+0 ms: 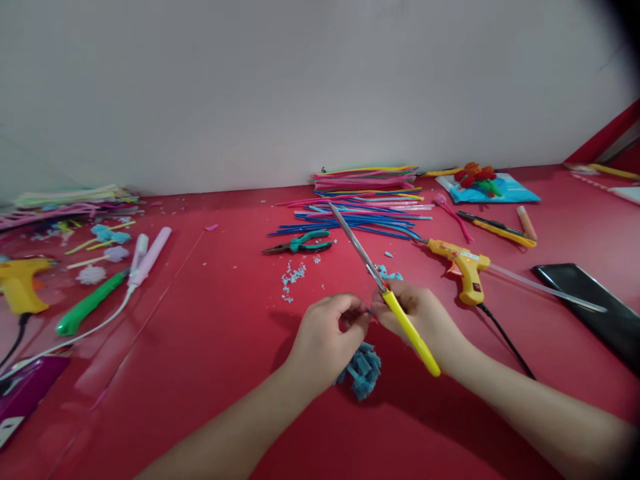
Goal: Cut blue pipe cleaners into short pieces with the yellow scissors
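blue fuzzy pipe-cleaner tuft (pixel 364 371) sits just under the left hand (pixel 325 333), pinched shut on its strand, while the right hand (pixel 423 319) grips yellow-handled steel scissors (pixel 384 291) beside that pinch; trimming seems in hand, needing a steady hold.

Fluffy blue pompom (pixel 363 370) (yellow-handled scissors (pixel 373 270) slanting above)

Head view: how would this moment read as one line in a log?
left hand: holds blue pompom | right hand: holds scissors | nearby: glue gun, pliers, pipe cleaners
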### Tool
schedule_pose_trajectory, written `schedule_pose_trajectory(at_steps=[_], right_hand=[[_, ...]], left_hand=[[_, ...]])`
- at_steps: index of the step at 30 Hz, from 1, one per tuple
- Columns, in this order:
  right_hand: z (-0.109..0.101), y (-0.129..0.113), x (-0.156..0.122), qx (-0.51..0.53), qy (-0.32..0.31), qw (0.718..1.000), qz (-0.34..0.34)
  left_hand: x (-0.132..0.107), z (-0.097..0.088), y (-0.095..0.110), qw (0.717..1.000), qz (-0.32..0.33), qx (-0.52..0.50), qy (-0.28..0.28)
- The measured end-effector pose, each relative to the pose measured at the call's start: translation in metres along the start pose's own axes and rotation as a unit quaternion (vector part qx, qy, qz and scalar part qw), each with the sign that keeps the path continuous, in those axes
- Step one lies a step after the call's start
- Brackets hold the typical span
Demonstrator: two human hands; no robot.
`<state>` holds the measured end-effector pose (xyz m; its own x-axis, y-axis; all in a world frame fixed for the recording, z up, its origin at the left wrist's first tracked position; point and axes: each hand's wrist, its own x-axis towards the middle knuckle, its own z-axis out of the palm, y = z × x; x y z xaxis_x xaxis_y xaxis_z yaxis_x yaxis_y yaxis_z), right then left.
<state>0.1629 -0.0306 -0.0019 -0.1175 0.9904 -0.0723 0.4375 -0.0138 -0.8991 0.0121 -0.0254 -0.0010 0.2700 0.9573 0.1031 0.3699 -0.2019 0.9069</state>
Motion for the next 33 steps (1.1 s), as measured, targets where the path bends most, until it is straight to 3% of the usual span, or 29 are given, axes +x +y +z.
schedule_pose_trajectory(at_steps=[3,7,15,20,33], right_hand=[[-0.004,0.002,0.000,-0.043,0.003,0.999,-0.021],[-0.014,0.005,-0.001,-0.203,0.009,0.977,-0.066],[-0.013,0.015,-0.001,-0.433,-0.005,0.892,-0.130],[-0.012,0.019,0.000,-0.463,-0.005,0.874,-0.148],[-0.013,0.023,-0.001,-0.475,0.002,0.866,-0.157]], left_hand=[[0.002,-0.002,0.001,0.996,-0.042,-0.074,-0.004],[0.008,-0.009,0.002,0.963,-0.108,-0.245,0.004],[0.017,-0.020,-0.006,0.912,-0.089,-0.391,0.081],[0.018,-0.021,-0.008,0.899,-0.093,-0.415,0.103],[0.019,-0.024,-0.007,0.897,-0.083,-0.421,0.104]])
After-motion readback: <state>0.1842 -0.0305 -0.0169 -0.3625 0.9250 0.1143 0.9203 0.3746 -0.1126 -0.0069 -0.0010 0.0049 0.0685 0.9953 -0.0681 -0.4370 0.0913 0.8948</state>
